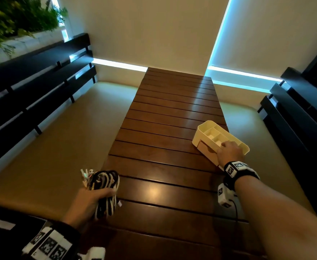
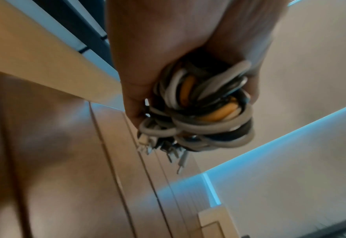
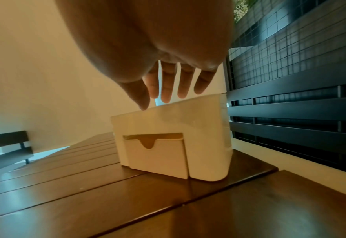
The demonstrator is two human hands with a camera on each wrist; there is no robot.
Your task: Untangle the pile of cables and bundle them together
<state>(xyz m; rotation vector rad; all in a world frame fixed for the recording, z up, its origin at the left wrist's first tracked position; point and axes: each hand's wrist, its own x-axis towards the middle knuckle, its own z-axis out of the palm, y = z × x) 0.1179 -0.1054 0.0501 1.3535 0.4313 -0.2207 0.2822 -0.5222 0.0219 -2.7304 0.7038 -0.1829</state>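
Low in the frame's left, the left hand grips the coiled cable bundle, long axis upright, while the right hand, fingers straight, hovers over the compartmented cream organizer at mid-right, which lies rightward and farther up-frame from the bundle.

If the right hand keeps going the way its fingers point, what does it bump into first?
Probably the box: the right hand hovers open just above its top rim, fingers pointing down at it.

Glossy slatted wood table — smooth matt cream plastic organiser; rubbery-looking cables.
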